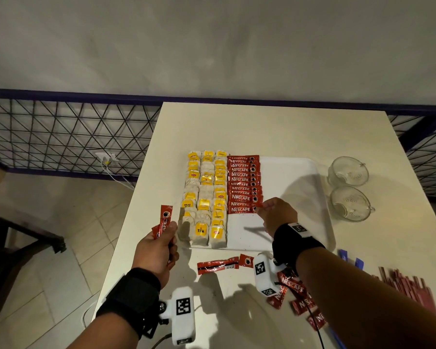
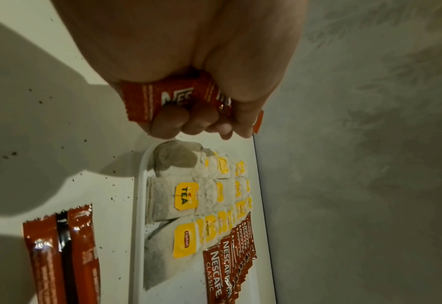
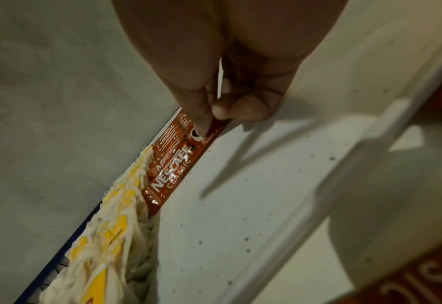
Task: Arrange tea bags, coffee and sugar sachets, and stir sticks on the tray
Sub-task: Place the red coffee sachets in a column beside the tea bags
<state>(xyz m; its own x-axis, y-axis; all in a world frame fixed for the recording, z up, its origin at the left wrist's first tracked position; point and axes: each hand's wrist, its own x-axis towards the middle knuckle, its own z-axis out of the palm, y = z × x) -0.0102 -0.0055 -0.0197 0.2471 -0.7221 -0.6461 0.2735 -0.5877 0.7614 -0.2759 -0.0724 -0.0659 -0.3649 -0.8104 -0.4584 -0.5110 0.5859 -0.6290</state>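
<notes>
A white tray (image 1: pixel 287 177) (image 2: pixel 138 205) (image 3: pixel 266 205) lies on the white table. Its left part holds three columns of yellow-tagged tea bags (image 1: pixel 205 197) (image 2: pixel 186 195) (image 3: pixel 116 236). Beside them runs a column of overlapping red coffee sachets (image 1: pixel 243 182) (image 2: pixel 230 246). My right hand (image 1: pixel 262 209) (image 3: pixel 212 117) pinches the right end of the nearest sachet (image 1: pixel 239 210) (image 3: pixel 173 174), which lies flat on the tray. My left hand (image 1: pixel 166 233) (image 2: pixel 196 119) hovers left of the tray, gripping a few red coffee sachets (image 1: pixel 164 217) (image 2: pixel 147 98).
Loose coffee sachets (image 1: pixel 217 265) (image 2: pixel 59 257) lie on the table in front of the tray, with more (image 1: pixel 295 293) under my right forearm. Red stir sticks (image 1: pixel 408 285) and blue sachets (image 1: pixel 350 259) sit at the right. Two glass cups (image 1: pixel 347 171) stand right of the tray.
</notes>
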